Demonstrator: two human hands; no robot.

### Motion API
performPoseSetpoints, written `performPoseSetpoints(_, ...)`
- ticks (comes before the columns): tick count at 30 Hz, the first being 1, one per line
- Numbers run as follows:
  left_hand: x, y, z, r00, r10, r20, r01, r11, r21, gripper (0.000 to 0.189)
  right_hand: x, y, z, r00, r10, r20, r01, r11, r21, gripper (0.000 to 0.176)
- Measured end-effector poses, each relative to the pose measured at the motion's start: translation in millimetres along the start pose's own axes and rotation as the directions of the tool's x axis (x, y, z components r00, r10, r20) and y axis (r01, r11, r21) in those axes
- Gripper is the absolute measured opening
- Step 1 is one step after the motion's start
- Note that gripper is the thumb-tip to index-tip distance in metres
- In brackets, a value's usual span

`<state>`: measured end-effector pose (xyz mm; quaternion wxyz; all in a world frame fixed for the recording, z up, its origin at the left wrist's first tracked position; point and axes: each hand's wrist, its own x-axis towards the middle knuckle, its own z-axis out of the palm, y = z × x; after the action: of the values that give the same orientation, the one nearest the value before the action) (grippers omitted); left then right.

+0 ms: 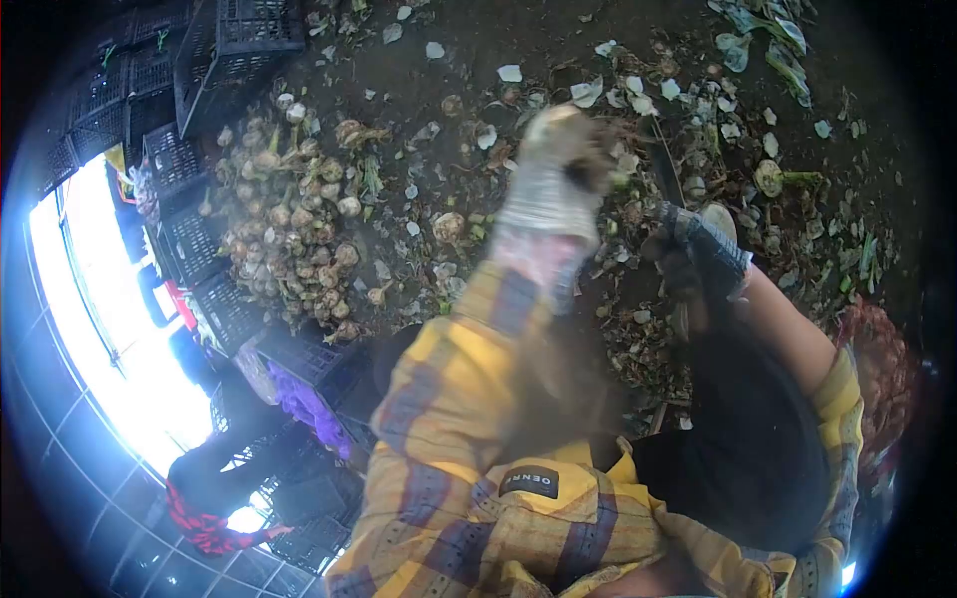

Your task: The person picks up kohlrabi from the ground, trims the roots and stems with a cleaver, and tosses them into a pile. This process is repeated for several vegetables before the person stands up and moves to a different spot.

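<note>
My left hand [558,174], in a pale glove with a clear plastic cuff, is closed round a brownish, root-like thing [594,164] too blurred to identify. To its right, my right hand [693,254], in a dark and grey glove, grips a knife [663,164]. The blade points up and slightly left, its tip near the scraps. Both hands are apart, above ground strewn with peelings and cut stems [638,339]. Pale, round bulbs [289,219] lie heaped to the left of my left hand. A loose bulb [450,227] rests between the heap and that hand.
Black plastic crates [194,239] line the left side. A purple cloth [307,404] lies by them. Another person in a red patterned garment [204,523] is at lower left. A red mesh sack [882,369] stands at right. Green leaves [773,40] lie at upper right.
</note>
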<state>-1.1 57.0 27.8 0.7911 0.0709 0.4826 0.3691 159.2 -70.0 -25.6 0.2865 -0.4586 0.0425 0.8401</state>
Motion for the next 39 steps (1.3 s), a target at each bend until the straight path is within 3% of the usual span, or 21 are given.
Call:
performPoseSetpoints(1, 2, 15, -19, 0.989, -0.036, -0.144, 0.032, 0.999, -0.032, 0.025, -2, -2, -5, 0.996, -0.003, -0.091, -0.008, 0.993, -0.118, 0.038)
performPoseSetpoints(2, 5, 36, -39, 0.983, -0.024, -0.183, 0.022, 1.0, -0.013, 0.024, 7, -1, -20, 0.99, -0.141, 0.001, 0.127, 0.889, -0.441, 0.042)
performPoseSetpoints(3, 1, 68, -61, 0.985, 0.049, -0.168, -0.041, 0.998, 0.048, 0.023, 18, -1, -35, 0.957, -0.275, 0.092, 0.259, 0.667, -0.698, 0.047)
performPoseSetpoints(4, -3, 103, -81, 0.981, 0.126, -0.15, -0.109, 0.987, 0.115, 0.022, 3, -20, -16, 0.964, -0.214, -0.157, -0.052, 0.425, -0.904, 0.051)
performPoseSetpoints(6, -13, 176, -110, 0.942, 0.316, -0.115, -0.279, 0.925, 0.258, 0.02, -14, -31, -29, 0.919, -0.257, -0.297, -0.134, 0.504, -0.853, 0.057)
performPoseSetpoints(9, -42, 256, -130, 0.795, 0.605, -0.029, -0.532, 0.721, 0.443, 0.019, -32, -38, -64, 0.54, -0.778, -0.321, -0.324, 0.16, -0.933, 0.051)
performPoseSetpoints(11, -57, 263, -134, 0.723, 0.69, 0.014, -0.62, 0.64, 0.453, 0.02, -54, -53, -81, 0.382, -0.831, -0.403, -0.32, 0.29, -0.902, 0.043)
performPoseSetpoints(14, -42, 235, -126, 0.77, 0.589, -0.245, -0.447, 0.772, 0.452, 0.019, -51, -58, -129, 0.193, -0.969, -0.152, -0.552, 0.021, -0.834, 0.036)
performPoseSetpoints(17, -25, 124, -103, 0.898, 0.376, -0.229, -0.288, 0.895, 0.339, 0.021, -48, -63, -141, 0.354, -0.891, -0.285, -0.696, -0.047, -0.716, 0.041)
performPoseSetpoints(18, -26, 90, -83, 0.926, 0.295, -0.235, -0.218, 0.927, 0.305, 0.024, -41, -59, -152, 0.296, -0.931, -0.213, -0.652, -0.034, -0.757, 0.038)
performPoseSetpoints(20, -28, 23, -42, 0.962, 0.127, -0.242, -0.067, 0.968, 0.241, 0.032, -44, -66, -168, 0.41, -0.807, -0.424, -0.657, 0.061, -0.752, 0.037)
performPoseSetpoints(22, -23, -15, -33, 0.955, -0.021, -0.295, 0.101, 0.96, 0.261, 0.04, -46, -69, -186, 0.517, -0.672, -0.531, -0.635, 0.115, -0.764, 0.04)
performPoseSetpoints(26, -20, -47, -34, 0.973, -0.13, -0.19, 0.209, 0.844, 0.494, 0.057, -44, -63, -179, 0.527, -0.625, -0.576, -0.559, 0.255, -0.789, 0.045)
performPoseSetpoints(28, -27, -56, -23, 0.979, -0.126, -0.163, 0.201, 0.76, 0.619, 0.068, -36, -60, -152, 0.658, -0.412, -0.63, -0.336, 0.589, -0.735, 0.039)
performPoseSetpoints(29, -28, -58, -17, 0.983, -0.148, -0.11, 0.183, 0.697, 0.693, 0.073, -33, -45, -127, 0.764, -0.375, -0.526, 0.028, 0.833, -0.553, 0.035)
performPoseSetpoints(30, -30, -62, -18, 0.987, -0.159, -0.026, 0.136, 0.741, 0.658, 0.072, -30, -26, -100, 0.837, -0.385, -0.389, 0.331, 0.922, -0.199, 0.031)
performPoseSetpoints(33, -21, -69, -26, 0.941, -0.083, 0.329, -0.121, 0.823, 0.555, 0.066, -23, -16, -38, 0.978, -0.198, 0.067, 0.196, 0.98, 0.038, 0.022)
performPoseSetpoints(34, -14, -71, -34, 0.92, -0.088, 0.381, -0.126, 0.857, 0.5, 0.063, -13, -2, -33, 0.946, -0.31, 0.093, 0.323, 0.926, -0.197, 0.023)
performPoseSetpoints(36, -9, -72, -49, 0.946, -0.052, 0.321, -0.096, 0.899, 0.427, 0.059, -4, 9, -19, 0.938, -0.307, 0.159, 0.344, 0.874, -0.342, 0.023)
performPoseSetpoints(38, -21, -58, -37, 0.977, -0.108, 0.186, 0.016, 0.898, 0.44, 0.055, -3, 7, -6, 0.975, -0.094, 0.203, 0.136, 0.969, -0.204, 0.023)
performPoseSetpoints(39, -27, -51, -31, 0.984, -0.135, 0.117, 0.072, 0.897, 0.436, 0.053, 0, 7, -6, 0.968, -0.154, 0.2, 0.218, 0.907, -0.359, 0.024)
